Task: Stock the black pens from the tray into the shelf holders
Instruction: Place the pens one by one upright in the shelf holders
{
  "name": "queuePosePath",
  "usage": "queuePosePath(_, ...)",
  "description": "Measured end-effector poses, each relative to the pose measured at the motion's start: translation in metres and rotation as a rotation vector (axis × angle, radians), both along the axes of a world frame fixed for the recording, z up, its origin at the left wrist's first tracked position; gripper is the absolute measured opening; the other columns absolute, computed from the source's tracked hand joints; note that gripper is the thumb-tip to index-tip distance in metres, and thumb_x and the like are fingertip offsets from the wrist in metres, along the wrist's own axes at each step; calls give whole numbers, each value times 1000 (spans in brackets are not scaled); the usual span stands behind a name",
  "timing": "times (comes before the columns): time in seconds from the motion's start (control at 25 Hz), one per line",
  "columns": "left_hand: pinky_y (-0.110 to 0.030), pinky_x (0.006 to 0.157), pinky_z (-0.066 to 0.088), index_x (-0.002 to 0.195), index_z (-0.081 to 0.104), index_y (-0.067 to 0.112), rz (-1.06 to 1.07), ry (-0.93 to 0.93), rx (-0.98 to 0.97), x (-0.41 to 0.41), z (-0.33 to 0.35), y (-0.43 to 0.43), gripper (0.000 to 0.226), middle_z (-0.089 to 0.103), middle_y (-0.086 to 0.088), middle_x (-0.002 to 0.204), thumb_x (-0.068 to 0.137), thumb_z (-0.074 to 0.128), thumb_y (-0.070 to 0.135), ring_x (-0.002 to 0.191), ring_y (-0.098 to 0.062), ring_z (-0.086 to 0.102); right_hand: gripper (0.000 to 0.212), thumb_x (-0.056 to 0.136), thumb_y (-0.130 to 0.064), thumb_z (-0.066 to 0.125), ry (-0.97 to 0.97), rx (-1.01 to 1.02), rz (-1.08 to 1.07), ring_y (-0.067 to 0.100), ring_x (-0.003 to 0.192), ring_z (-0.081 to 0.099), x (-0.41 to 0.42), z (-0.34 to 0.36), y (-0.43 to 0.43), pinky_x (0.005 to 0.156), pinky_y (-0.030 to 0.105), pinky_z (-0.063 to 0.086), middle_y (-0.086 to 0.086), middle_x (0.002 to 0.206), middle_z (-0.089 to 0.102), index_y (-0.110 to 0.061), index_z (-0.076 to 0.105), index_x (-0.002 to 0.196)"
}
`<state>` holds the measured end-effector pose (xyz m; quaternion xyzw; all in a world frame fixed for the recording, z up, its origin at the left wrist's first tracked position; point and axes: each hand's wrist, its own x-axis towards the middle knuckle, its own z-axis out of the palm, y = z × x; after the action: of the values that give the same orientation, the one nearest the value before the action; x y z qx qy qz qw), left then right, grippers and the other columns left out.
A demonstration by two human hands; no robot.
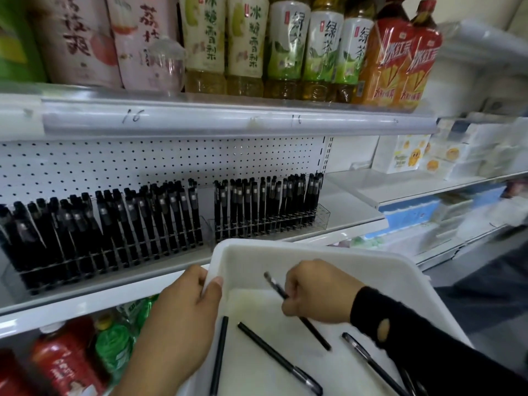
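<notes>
A white plastic tray (328,252) is held in front of the middle shelf. My left hand (183,312) grips its left rim, thumb inside. Inside the tray, my right hand (314,292) pinches a black pen (275,285) that slants from upper left to lower right. Three more black pens lie loose on the tray floor: one (218,355) near the left wall, one (278,358) in the middle, one (371,364) at the right. On the shelf stand two clear holders full of upright black pens, a left holder (108,224) and a right holder (265,207), with a gap between them.
Tea and juice bottles (288,47) line the shelf above, behind a clear price rail (228,121). A white pegboard (171,161) backs the pen shelf. More bottles (71,358) stand below at the left. Boxed goods (423,155) fill the shelves at the right.
</notes>
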<state>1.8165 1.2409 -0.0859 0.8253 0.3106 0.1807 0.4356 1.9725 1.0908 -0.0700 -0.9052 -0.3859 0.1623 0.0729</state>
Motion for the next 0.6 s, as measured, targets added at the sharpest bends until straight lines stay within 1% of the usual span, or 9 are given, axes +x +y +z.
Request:
queuePosePath(0.04, -36, 68, 49, 87, 58, 27, 0, 4, 1, -1, 0, 1, 27, 70, -3, 80, 100, 42, 45, 70, -18, 63, 16, 84, -30, 69, 91, 141, -45, 14, 61, 62, 6, 14, -4, 60, 26, 51, -3, 70, 67, -16, 65, 77)
queuePosePath(0.08, -36, 68, 49, 87, 58, 27, 0, 7, 8, -1, 0, 2, 27, 70, -3, 79, 99, 42, 45, 71, -18, 63, 15, 87, -22, 68, 174, 300, -90, 13, 53, 59, 14, 29, -8, 54, 25, 49, -1, 64, 66, -15, 64, 73)
queuePosePath(0.12, -37, 69, 49, 87, 58, 27, -1, 8, 15, 0, -1, 3, 27, 69, -3, 79, 99, 43, 44, 71, -18, 62, 17, 89, -15, 66, 216, 454, -131, 13, 49, 59, 24, 41, -13, 50, 25, 48, 1, 61, 66, -13, 64, 73)
queuePosePath(0.2, -37, 70, 50, 87, 59, 28, -3, 10, 16, 2, -2, 3, 26, 69, -1, 79, 99, 43, 45, 72, -18, 63, 18, 93, -10, 62, 185, 693, -233, 16, 50, 61, 50, 61, -23, 48, 25, 49, 4, 60, 67, -8, 65, 75)
queuePosePath(0.28, -36, 70, 51, 89, 59, 29, -4, 12, 11, 3, -2, 2, 25, 70, 2, 80, 99, 43, 45, 74, -17, 64, 17, 95, -11, 59, 91, 843, -354, 18, 51, 63, 80, 68, -26, 50, 26, 50, 8, 63, 68, -7, 65, 79)
queuePosePath(0.36, -35, 71, 51, 88, 60, 29, -10, 13, 9, 5, -3, 2, 26, 70, 3, 78, 99, 43, 45, 74, -16, 64, 15, 93, -13, 58, -14, 913, -455, 20, 53, 65, 113, 64, -24, 54, 29, 55, 11, 68, 70, -8, 64, 80)
queuePosePath(0.44, -35, 69, 49, 85, 60, 27, -5, 13, 16, 8, -3, 3, 27, 68, 2, 75, 99, 44, 44, 72, -18, 62, 13, 90, -14, 57, -112, 928, -515, 21, 55, 67, 141, 54, -18, 61, 35, 61, 10, 69, 71, -11, 62, 79)
queuePosePath(0.52, -35, 67, 48, 83, 60, 25, 6, 9, 20, 10, -5, 4, 29, 67, -1, 73, 99, 44, 43, 71, -19, 61, 14, 88, -16, 54, -204, 878, -527, 23, 58, 70, 163, 42, -8, 70, 40, 62, 9, 68, 71, -12, 61, 77)
queuePosePath(0.6, -36, 69, 48, 81, 61, 23, 18, 1, 9, 13, -6, 6, 30, 67, -2, 72, 99, 46, 42, 70, -20, 61, 15, 88, -19, 51, -278, 791, -521, 26, 63, 71, 179, 34, 2, 73, 43, 61, 9, 72, 71, -11, 60, 79)
